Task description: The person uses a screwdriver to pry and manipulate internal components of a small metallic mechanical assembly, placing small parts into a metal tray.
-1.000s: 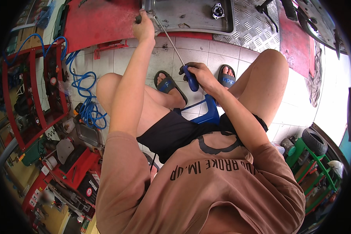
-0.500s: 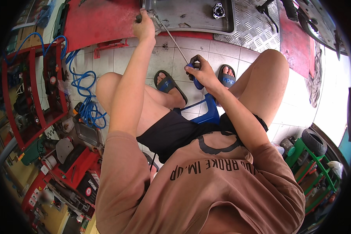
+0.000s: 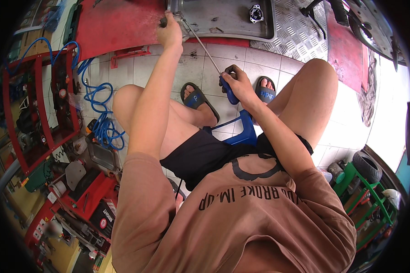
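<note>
My left hand (image 3: 170, 32) grips a small metal part (image 3: 179, 19), largely hidden by the fingers, at the left rim of the grey metal tray (image 3: 223, 34). A long screwdriver's steel shaft (image 3: 200, 44) runs from that part down to its blue handle (image 3: 228, 93). My right hand (image 3: 236, 84) is closed on the handle, above and between my knees. A round metal part with a dark centre (image 3: 256, 13) lies in the tray's upper right.
Red mat (image 3: 114, 22), checker plate (image 3: 287, 27) and vehicle (image 3: 369, 25) along the top. Coiled blue hose (image 3: 107, 132), red shelf frame (image 3: 27, 113) and tool cart (image 3: 84, 198) at left. Blue stool (image 3: 243, 129) beneath me; green rack (image 3: 351, 179) with tyre (image 3: 366, 166) at right.
My right hand and the screwdriver handle have shifted slightly up and right, with the fingers turned differently on the handle. My left hand has barely moved.
</note>
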Motion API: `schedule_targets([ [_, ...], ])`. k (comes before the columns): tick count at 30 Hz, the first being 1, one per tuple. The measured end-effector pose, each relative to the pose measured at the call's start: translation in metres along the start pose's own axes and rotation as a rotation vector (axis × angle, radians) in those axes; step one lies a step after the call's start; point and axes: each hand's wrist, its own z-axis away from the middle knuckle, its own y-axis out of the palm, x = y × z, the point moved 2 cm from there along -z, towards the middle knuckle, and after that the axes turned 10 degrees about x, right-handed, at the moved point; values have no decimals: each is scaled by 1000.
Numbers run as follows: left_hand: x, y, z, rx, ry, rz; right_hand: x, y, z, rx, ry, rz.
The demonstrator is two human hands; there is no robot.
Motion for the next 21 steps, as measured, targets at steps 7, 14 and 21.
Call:
schedule_targets([
  [7, 4, -1, -5, 7, -3, 20, -4, -2, -3, -37, -24, 17],
  [14, -1, 0, -2, 4, -6, 28, -20, -6, -6, -45, 46, 171],
  [21, -3, -3, 0, 8, -27, 18, -13, -7, -7, 5, -21, 385],
])
